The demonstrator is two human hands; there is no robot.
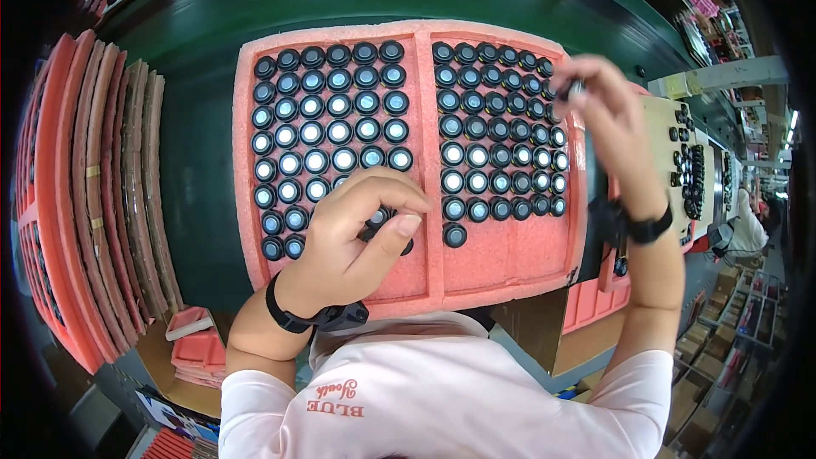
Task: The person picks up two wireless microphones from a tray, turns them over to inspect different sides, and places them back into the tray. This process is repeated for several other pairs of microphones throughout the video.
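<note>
A pink foam tray, split into two halves by a middle ridge, holds rows of small round black parts with pale, shiny round tops. My left hand hovers over the near part of the left half. Its fingers are curled with thumb and forefinger apart and nothing seen between them, and it hides some parts below. Beyond the tray's right rim, my right hand, slightly blurred, pinches a round black part. A lone part begins the nearest row of the right half.
Under the tray runs a green belt surface. Stacked pink foam trays stand upright at the left. To the right, more black parts sit on a pale board. Below the edge, a cardboard box holds another pink tray.
</note>
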